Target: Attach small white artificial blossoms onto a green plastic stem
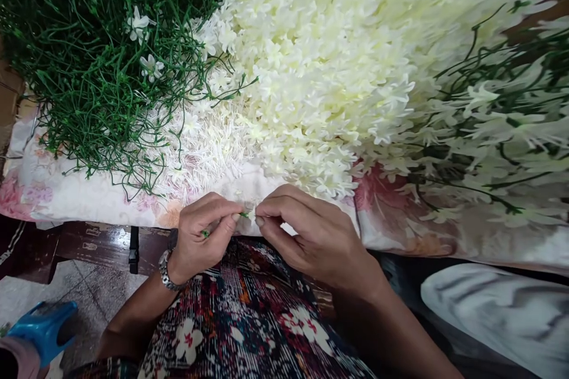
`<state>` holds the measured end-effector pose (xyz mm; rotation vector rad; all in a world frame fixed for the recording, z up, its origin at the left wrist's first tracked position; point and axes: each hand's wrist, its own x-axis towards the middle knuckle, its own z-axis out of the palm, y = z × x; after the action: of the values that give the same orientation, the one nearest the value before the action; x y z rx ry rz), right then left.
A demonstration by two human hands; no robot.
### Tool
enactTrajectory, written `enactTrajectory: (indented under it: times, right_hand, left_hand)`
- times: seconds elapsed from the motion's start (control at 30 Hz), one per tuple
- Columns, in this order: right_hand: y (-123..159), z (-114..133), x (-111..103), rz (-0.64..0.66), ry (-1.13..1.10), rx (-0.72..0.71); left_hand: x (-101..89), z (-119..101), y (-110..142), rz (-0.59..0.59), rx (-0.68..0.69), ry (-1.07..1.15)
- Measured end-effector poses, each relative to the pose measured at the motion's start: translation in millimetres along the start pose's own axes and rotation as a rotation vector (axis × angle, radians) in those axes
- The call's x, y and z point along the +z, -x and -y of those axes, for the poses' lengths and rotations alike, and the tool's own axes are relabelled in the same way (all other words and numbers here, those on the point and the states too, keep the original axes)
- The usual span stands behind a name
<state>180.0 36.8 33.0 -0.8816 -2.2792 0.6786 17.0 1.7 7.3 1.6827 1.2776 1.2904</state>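
Observation:
Between thumb and forefinger, my left hand (205,235) pinches a green artificial stem (243,214), whose tip pokes out towards the right. My right hand (313,235) is closed in a pinch facing it, at a small white piece (252,214) by the stem's tip; its exact kind is too small to make out. Both hands are over the front edge of the cloth-covered table. Beyond my left hand lies a heap of green plastic stems (102,71). A large pile of cream-white fabric flowers (311,71) spreads beyond my right hand.
Thin white stamens (195,154) lie between the two heaps. Assembled white flowers on green stems (502,124) are bunched at the right. A floral cloth (106,198) covers the table. A blue plastic object (44,331) stands at lower left; pale fabric (493,314) shows at lower right.

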Motion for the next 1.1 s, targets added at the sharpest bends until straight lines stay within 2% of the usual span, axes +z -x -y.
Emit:
enactTrajectory:
  times: [0.2,0.63,1.1]
  right_hand:
    - [3,-4,5,0.002,0.038,0.002]
    - [14,-19,21,-0.084,-0.076,0.071]
    - [19,-29,33,-0.128,-0.135,0.058]
  left_hand:
    - [1.9,1,-1,0.035,0.031,-0.122]
    - [12.0,13,0,0.077,0.067,-0.102]
    - [15.6,13,-2,0.101,0.051,-0.228]
